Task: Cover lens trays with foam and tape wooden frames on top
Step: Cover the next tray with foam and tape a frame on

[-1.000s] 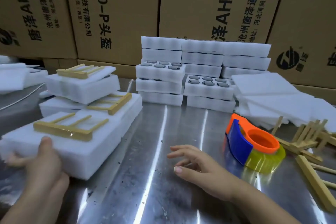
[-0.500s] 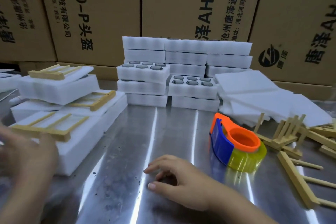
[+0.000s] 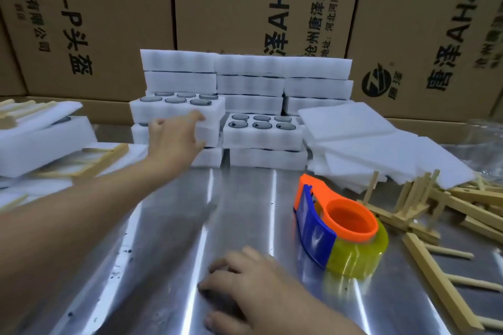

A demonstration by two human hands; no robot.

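White foam lens trays stand stacked at the back of the metal table [image 3: 239, 215]. The top tray of the left stack [image 3: 177, 110] shows dark round lenses, and so does a lower tray [image 3: 262, 130] to its right. My left hand [image 3: 174, 139] is stretched out to the front of the left stack, fingers apart against the foam, holding nothing. My right hand [image 3: 245, 288] rests palm down on the table near me, empty. Flat foam sheets [image 3: 367, 141] lie at the right. Loose wooden frames [image 3: 424, 212] are piled beside them. An orange and blue tape dispenser [image 3: 337, 226] sits mid-right.
Finished foam packs with wooden frames taped on top [image 3: 54, 144] are stacked at the left. Large printed cardboard boxes [image 3: 245, 8] form a wall behind everything. A crumpled clear plastic bag [image 3: 484, 139] lies at the far right.
My left hand let go of the finished pack at the left and reached forward to the left tray stack. The view shifted right. My right hand stayed on the table.
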